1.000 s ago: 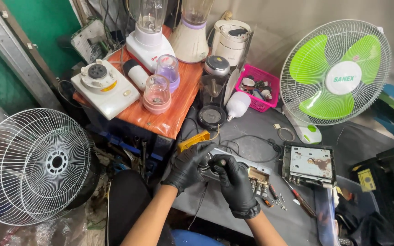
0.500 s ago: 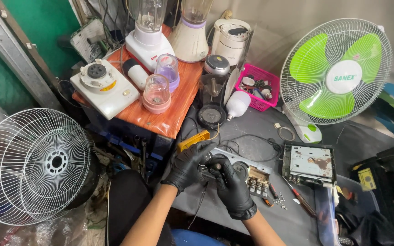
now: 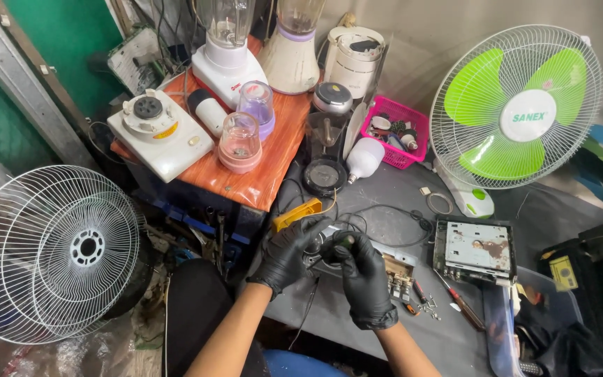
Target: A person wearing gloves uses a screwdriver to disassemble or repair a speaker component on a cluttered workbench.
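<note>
1. Both hands wear black gloves and meet over the near edge of the grey workbench [image 3: 399, 209], right in front of the person.
2. The left hand [image 3: 289, 253] curls around a small dark part [image 3: 329, 246], fingers wrapped over its left side; the grip is closed on it.
3. The right hand [image 3: 363, 272] is also closed on the same part, thumb and fingers pinching it from the right, so the two hands touch.
4. What the part is, I cannot tell; the gloves hide most of it, and thin black wires [image 3: 385, 213] loop away from it across the bench.
5. A yellow tool handle [image 3: 299, 213] lies just beyond the left hand's knuckles.
6. Just right of the right hand sits a small circuit piece with metal contacts [image 3: 399, 276], and loose screws [image 3: 428, 304] lie near it, next to a screwdriver [image 3: 458, 301].
7. Further right is an opened metal chassis [image 3: 474, 250] with a rusty patch.
8. A green-bladed table fan [image 3: 518, 112] stands at the far right of the bench, beside a pink basket [image 3: 393, 131] of small parts.
9. On the orange-topped table [image 3: 246, 178] to the left are blender bases and jars, including a white blender base [image 3: 160, 132].
10. A bare white fan guard [image 3: 50, 251] leans on the floor at far left, well apart from the hands.
</note>
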